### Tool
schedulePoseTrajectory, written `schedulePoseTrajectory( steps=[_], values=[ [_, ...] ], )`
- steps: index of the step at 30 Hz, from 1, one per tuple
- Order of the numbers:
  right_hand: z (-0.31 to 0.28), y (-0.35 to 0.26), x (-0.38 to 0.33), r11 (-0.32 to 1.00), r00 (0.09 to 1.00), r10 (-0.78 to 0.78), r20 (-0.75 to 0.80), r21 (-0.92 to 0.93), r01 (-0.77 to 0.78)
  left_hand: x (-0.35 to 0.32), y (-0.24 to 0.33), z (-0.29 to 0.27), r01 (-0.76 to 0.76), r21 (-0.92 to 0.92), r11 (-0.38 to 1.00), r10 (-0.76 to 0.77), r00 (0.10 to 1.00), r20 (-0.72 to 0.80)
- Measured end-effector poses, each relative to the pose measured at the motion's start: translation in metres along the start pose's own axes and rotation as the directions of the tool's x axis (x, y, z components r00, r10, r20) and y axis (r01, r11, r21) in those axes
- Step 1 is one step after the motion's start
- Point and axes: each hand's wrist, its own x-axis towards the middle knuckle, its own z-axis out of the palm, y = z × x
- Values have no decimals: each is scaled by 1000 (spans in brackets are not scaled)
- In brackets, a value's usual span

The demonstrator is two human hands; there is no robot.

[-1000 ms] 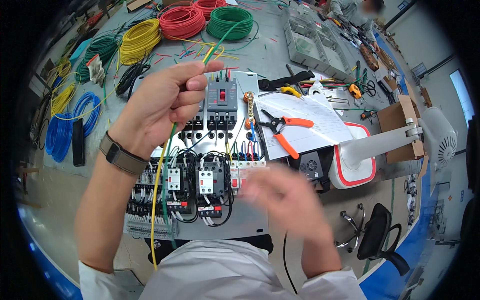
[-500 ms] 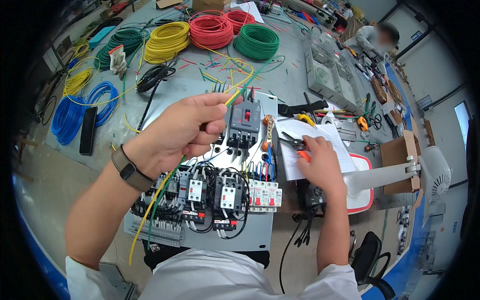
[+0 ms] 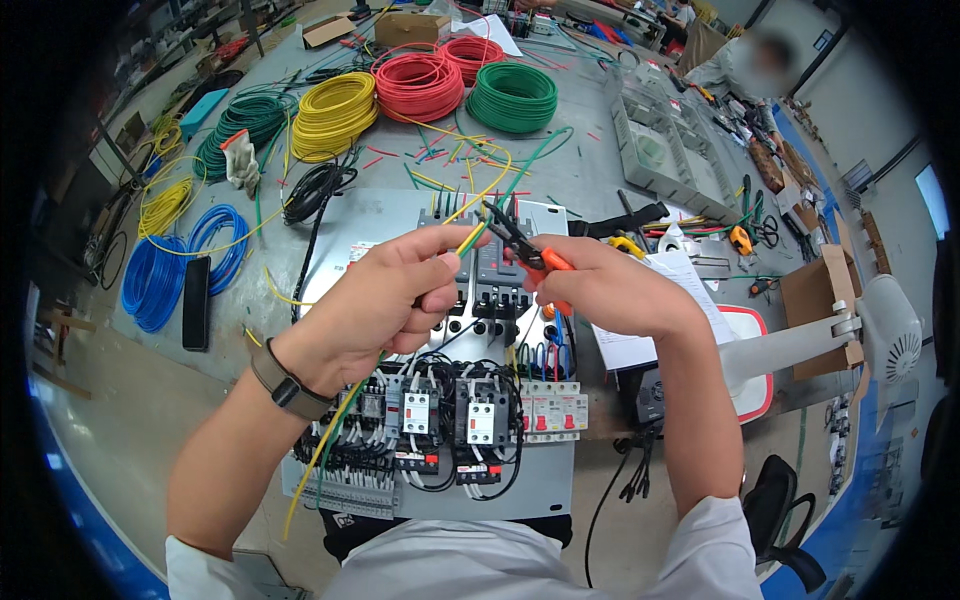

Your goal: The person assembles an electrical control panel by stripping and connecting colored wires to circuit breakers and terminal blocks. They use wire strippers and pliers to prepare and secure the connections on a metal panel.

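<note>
wires [image 3: 472, 238], yellow and green, are pinched by the left hand [image 3: 400, 285], seemingly to steady them beside wire strippers [image 3: 525, 250] the right hand [image 3: 610, 285] grasps.

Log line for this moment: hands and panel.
left hand: holds yellow wire and green wire | right hand: holds orange-handled pliers near wires | wired panel: beneath hands

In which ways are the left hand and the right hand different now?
The left hand pinches a yellow wire and a green wire; the right hand grips orange-handled pliers. The left hand has a wristband at its wrist; the right hand has none. Both are ungloved, with curled fingers.
</note>
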Motion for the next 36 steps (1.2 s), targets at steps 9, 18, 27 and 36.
schedulePoseTrajectory(
  steps=[9, 18, 27, 36],
  values=[
    [5, -21, 13, 996, 998, -13, 56, -87, 17, -3, 0, -7, 19, 71, 997, -18, 1000, -18],
    [9, -21, 22, 994, 992, -35, 122, -95, 47, -4, -4, -11, 43, 59, 997, -41, 998, -37],
    [29, -8, 31, 987, 987, -162, -5, 12, 162, -2, -4, -11, 16, 65, 998, -13, 999, -41],
    [30, 30, 39, 997, 951, -52, -305, 39, 67, -11, -1, -22, 24, 60, 998, -21, 999, -47]
  ],
)
